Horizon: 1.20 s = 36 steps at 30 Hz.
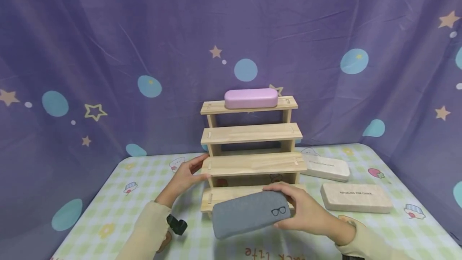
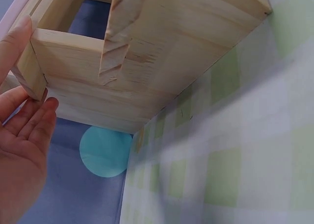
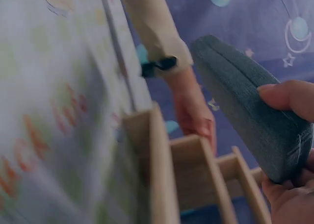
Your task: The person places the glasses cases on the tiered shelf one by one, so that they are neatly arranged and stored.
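Observation:
A blue-grey glasses case with a small glasses print is gripped at its right end by my right hand, thumb on one side and fingers on the other. The case is tilted and overlaps the lowest board of a wooden step shelf in the head view. My left hand holds the left end of the shelf's second board from the bottom. In the left wrist view its thumb lies on one face of the board end, the fingers on the other. A pink glasses case lies on the top board.
Right of the shelf, two cream cases lie on the checked tablecloth: a nearer one with printed lettering and a farther one partly behind the shelf. A purple patterned curtain hangs close behind the shelf.

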Tool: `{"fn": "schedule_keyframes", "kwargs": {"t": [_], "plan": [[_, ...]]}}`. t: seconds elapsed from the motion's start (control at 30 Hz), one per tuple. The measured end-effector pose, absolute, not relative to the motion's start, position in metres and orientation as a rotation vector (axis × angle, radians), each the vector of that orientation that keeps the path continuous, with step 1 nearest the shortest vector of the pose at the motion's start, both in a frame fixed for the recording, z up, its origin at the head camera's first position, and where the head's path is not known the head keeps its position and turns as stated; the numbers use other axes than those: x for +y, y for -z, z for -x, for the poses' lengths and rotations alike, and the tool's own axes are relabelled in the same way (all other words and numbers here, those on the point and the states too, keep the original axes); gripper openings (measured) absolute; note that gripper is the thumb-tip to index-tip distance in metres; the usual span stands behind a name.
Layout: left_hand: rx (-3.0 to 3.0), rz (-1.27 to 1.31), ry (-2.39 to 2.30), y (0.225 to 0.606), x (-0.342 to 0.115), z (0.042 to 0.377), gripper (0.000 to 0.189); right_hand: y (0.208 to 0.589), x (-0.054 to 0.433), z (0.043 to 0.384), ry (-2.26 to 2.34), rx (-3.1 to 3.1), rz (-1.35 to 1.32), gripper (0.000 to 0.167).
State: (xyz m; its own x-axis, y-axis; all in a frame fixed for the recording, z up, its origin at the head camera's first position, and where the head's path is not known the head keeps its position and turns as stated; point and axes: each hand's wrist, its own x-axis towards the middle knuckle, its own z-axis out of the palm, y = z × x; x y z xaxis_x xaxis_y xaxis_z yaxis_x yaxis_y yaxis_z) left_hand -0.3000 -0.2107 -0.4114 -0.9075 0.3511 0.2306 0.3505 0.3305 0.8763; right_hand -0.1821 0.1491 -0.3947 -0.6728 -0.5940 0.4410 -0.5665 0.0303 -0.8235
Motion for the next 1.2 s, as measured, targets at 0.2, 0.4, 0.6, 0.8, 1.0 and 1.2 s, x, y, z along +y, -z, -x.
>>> {"fn": "schedule_keyframes", "kwargs": {"t": [0.2, 0.4, 0.6, 0.8, 1.0, 1.2], "plan": [[2.577, -0.661, -1.68, 0.412, -0.21, 0.3, 0.072, 0.364, 0.164, 0.205, 1.803, 2.386, 1.045, 0.07], [2.576, -0.643, -1.647, 0.394, -0.204, 0.287, 0.07, 0.339, 0.177, 0.225, 1.668, 2.668, 0.798, 0.07], [2.575, -0.648, -1.667, 0.408, -0.209, 0.296, 0.071, 0.327, 0.184, 0.24, 1.758, 2.645, 0.77, 0.07], [2.562, -0.672, -1.683, 0.412, -0.209, 0.3, 0.072, 0.32, 0.188, 0.253, 1.831, 2.549, 0.709, 0.072], [2.572, -0.661, -1.681, 0.412, -0.209, 0.3, 0.072, 0.316, 0.188, 0.267, 1.841, 2.53, 0.699, 0.071], [2.58, -0.678, -1.679, 0.411, -0.21, 0.299, 0.071, 0.313, 0.185, 0.275, 1.821, 2.569, 0.649, 0.07]]}}
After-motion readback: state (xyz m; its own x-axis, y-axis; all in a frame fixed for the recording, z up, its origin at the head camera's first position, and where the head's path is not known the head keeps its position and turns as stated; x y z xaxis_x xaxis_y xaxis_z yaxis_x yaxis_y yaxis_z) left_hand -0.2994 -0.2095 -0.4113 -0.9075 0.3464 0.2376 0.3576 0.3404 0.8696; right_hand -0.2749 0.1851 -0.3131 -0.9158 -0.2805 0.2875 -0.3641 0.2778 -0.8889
